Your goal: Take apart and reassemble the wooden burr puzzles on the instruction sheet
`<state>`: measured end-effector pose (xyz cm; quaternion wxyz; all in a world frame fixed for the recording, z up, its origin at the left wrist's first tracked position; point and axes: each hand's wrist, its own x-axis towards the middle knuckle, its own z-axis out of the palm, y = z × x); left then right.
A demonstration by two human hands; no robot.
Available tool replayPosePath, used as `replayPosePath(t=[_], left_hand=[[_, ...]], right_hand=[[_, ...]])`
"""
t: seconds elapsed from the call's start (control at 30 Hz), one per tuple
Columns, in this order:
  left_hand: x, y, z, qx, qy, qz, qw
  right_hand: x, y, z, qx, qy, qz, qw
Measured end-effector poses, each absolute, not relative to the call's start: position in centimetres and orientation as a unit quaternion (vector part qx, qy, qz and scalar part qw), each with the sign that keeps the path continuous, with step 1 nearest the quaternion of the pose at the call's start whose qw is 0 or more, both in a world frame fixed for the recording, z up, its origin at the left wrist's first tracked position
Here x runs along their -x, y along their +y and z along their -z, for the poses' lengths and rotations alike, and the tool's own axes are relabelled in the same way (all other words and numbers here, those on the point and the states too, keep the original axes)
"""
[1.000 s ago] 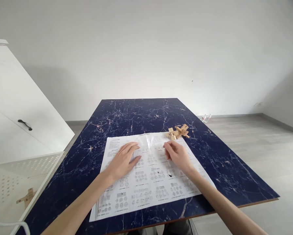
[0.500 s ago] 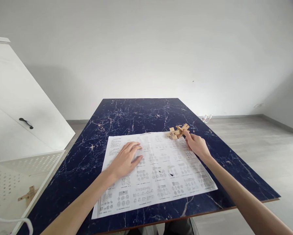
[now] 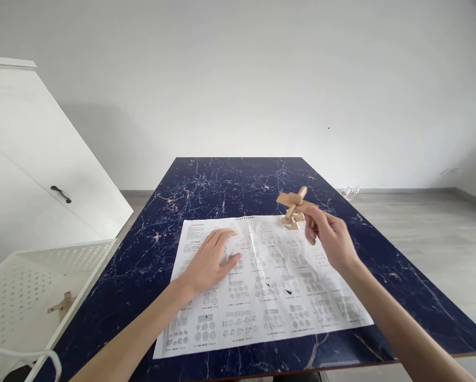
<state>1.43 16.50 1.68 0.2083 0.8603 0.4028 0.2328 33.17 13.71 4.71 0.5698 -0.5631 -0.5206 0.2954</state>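
Note:
My right hand pinches one end of a cross-shaped wooden puzzle, held up above the table's right side. Below it, a second wooden puzzle rests at the top right edge of a printed sheet, partly hidden by the lifted one. The sheet carries rows of small diagrams and text, with creases and a dark torn spot. Flat on the sheet's upper left lies my left hand, fingers spread and holding nothing.
The sheet lies on a dark blue marbled table. At the left stands a white perforated bin with another wooden cross inside and a white cable over it. A white cabinet is behind. Small clear-and-red items are beyond the right edge.
My right hand has lifted the wooden cross off the other puzzle, raising and tilting it. My left hand stays on the sheet. The view has shifted slightly left.

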Motion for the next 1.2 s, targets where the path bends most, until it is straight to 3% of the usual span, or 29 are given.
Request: replayPosePath(t=[0.17,0.37,0.63,1.2], left_hand=[[-1.8,16.2,-2.2,-0.813,0.427,-0.279,0.282],[-2.0,16.2,-2.6,-0.807,0.368,-0.290,0.360],[-2.3,16.5,-3.1,-0.810,0.347,-0.298,0.367],[-2.6,16.8,-3.4,-0.818,0.342,-0.295,0.356]], right_hand=[[-27.9,13.6,-3.6,0.507,-0.595,-0.438,0.445],[-26.2,12.7,-2.2,0.443,-0.621,-0.524,0.378],[-26.3,12.7,-1.7,0.385,-0.601,-0.601,0.360],[-25.7,12.3,-2.4,0.434,-0.593,-0.569,0.370]])
